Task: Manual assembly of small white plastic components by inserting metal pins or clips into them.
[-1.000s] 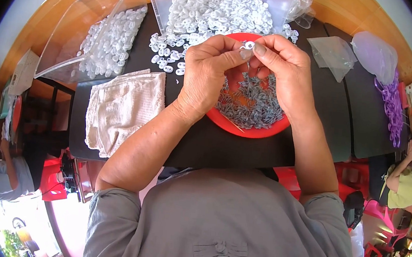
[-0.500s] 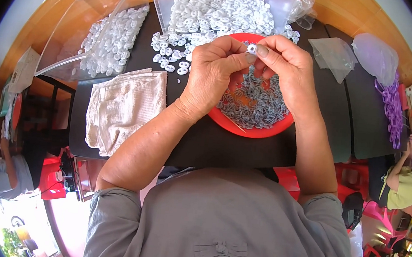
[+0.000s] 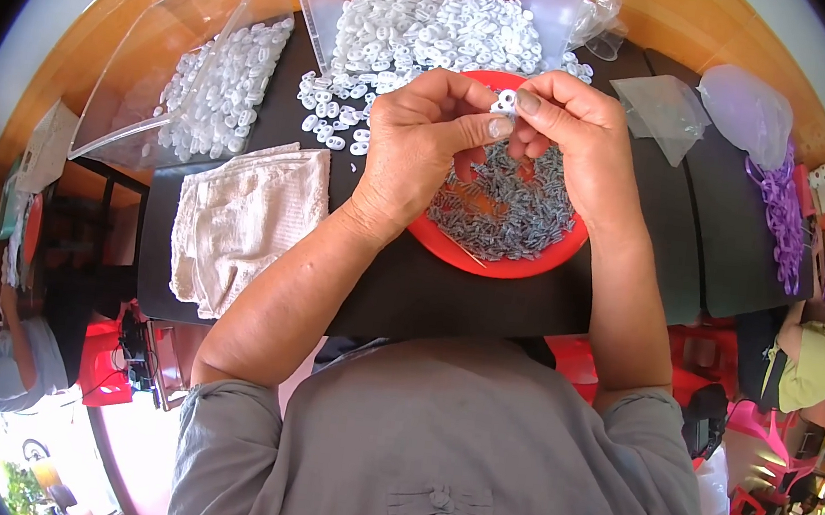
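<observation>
My left hand (image 3: 424, 148) and my right hand (image 3: 570, 143) meet above a red plate (image 3: 492, 264) heaped with small grey metal pieces (image 3: 508, 207). Together their fingertips pinch one small white plastic part (image 3: 505, 102). Just beyond the hands lies a big pile of the same white plastic parts (image 3: 425, 38), spilling onto the black table (image 3: 409, 287).
A clear bag (image 3: 204, 85) with more white parts lies at the left. A folded beige cloth (image 3: 240, 219) rests near the table's left front. Clear bags (image 3: 670, 104) and purple pieces (image 3: 784, 211) sit at the right. Other people are at the far left and right edges.
Both hands have stayed together over the plate, shifting only slightly while working the white part between the fingertips.
</observation>
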`<act>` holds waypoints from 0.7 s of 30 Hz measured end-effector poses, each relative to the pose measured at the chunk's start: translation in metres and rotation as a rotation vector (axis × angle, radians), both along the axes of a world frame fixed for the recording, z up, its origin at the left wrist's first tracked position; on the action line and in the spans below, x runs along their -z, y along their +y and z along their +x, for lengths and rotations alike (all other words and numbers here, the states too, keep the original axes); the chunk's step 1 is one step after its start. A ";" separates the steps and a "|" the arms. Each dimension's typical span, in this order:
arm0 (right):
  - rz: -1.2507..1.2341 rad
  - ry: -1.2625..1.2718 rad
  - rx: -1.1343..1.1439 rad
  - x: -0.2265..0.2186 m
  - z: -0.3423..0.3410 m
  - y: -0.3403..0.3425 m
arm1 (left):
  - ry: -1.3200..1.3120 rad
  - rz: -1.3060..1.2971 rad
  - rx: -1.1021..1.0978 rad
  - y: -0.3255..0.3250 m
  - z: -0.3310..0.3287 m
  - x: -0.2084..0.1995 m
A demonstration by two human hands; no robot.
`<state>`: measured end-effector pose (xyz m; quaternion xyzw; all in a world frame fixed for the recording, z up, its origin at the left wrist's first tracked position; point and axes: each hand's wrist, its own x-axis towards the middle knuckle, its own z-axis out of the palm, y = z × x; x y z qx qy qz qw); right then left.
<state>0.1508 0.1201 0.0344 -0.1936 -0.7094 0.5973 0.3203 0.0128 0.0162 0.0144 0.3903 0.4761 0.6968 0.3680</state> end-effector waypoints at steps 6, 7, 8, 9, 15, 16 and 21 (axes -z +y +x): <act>-0.064 -0.027 -0.109 -0.002 0.005 0.004 | 0.084 0.096 0.064 -0.001 0.000 -0.003; -0.079 -0.042 -0.136 -0.002 0.005 0.004 | 0.085 0.096 0.064 -0.001 0.000 -0.002; -0.079 -0.041 -0.136 -0.002 0.005 0.005 | 0.108 0.140 0.076 0.000 0.000 0.001; -0.116 -0.026 -0.152 -0.003 0.005 0.005 | 0.131 0.183 0.088 0.001 0.000 0.002; -0.205 -0.042 -0.168 -0.005 0.003 -0.002 | 0.033 0.223 0.153 -0.001 -0.001 0.005; -0.213 -0.052 -0.174 -0.006 0.003 -0.003 | 0.033 0.223 0.153 -0.002 -0.001 0.004; -0.228 -0.027 -0.216 -0.004 0.003 -0.003 | 0.131 0.200 0.113 -0.005 0.000 0.002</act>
